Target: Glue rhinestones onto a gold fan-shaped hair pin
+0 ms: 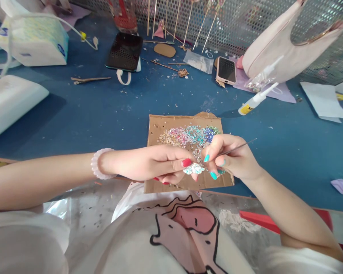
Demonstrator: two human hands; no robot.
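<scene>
My left hand (162,163), with a pale beaded bracelet at the wrist, pinches a small piece covered in glittering white and turquoise rhinestones (193,168) between thumb and fingers. Close beside it on the right, my right hand (234,156) grips a thin dark stick (240,147) whose outer end points up and right; its working tip is hidden at the fingers. Both hands hover over a piece of brown cardboard (160,186). Loose rhinestones (197,134) in pink, turquoise, blue and green lie spread across the cardboard, partly covered by my hands.
Behind the cardboard stands a white glue bottle (254,102) with a long nozzle. Further back lie a black phone (125,52), a smaller phone (226,70), metal tweezers (90,80) and a plastic bag (198,61). A tissue pack (37,43) and a white bag (274,49) flank them.
</scene>
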